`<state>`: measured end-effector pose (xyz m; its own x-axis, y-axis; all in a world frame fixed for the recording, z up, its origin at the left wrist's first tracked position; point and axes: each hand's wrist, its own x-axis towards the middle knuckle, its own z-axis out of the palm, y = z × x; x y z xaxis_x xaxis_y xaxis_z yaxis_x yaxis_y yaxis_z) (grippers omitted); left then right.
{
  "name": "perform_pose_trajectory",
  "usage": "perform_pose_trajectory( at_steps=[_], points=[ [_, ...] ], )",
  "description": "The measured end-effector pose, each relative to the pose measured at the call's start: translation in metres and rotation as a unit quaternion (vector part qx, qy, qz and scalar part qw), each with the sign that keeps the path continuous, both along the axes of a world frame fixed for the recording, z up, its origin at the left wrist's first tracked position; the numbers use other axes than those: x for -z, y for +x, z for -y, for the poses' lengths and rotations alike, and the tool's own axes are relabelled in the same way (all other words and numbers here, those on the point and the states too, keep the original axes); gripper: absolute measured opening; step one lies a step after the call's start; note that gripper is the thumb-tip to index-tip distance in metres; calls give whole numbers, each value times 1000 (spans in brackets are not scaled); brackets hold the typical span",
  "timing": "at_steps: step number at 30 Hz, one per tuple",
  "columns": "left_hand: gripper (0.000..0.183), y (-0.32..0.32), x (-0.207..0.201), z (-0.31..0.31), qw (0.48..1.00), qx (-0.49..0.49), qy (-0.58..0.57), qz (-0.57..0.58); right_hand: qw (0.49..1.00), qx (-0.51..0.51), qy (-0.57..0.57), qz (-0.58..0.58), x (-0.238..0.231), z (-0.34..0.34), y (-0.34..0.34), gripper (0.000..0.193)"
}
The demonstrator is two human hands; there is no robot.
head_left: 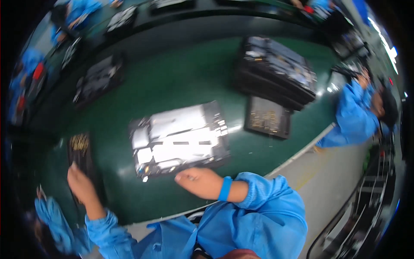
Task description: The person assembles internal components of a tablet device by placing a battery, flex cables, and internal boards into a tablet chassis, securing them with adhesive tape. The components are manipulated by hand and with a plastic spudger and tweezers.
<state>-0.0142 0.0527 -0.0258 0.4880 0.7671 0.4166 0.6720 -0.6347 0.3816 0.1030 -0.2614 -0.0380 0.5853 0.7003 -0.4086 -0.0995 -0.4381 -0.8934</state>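
A flat dark-framed unit with a bright silvery face [181, 129] lies in front of me on the green table. At its near edge is my right hand [200, 183], fingers curled in; whatever they hold, if anything, is too small to make out. My left hand [82, 183] is over a long dark tray [88, 153] to the left, its fingers drawn together and blurred. Small brass-coloured pieces [79, 142] lie at that tray's far end. I cannot tell whether the left fingers touch the tray or hold a piece.
At the right stands a stack of similar dark units [276, 69], beside a dark tray of small brass-coloured pieces [267, 116]. Another unit [99, 80] lies far left on the green table [172, 69]. A co-worker in blue [353, 112] sits at the right; other people are around.
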Motion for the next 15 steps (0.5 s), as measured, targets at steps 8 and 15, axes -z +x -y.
perform_pose_trajectory(
  at_steps=[8, 15],
  points=[
    [20, 23, -21, 112, 900, 416, 133, -6, 979, 51, 1, -195, -7, -5, 4, 37],
    [25, 23, -20, 127, 892, 440, 106, 15, 973, 17, 30, -228, -39, -26, 20, 44]
  ],
)
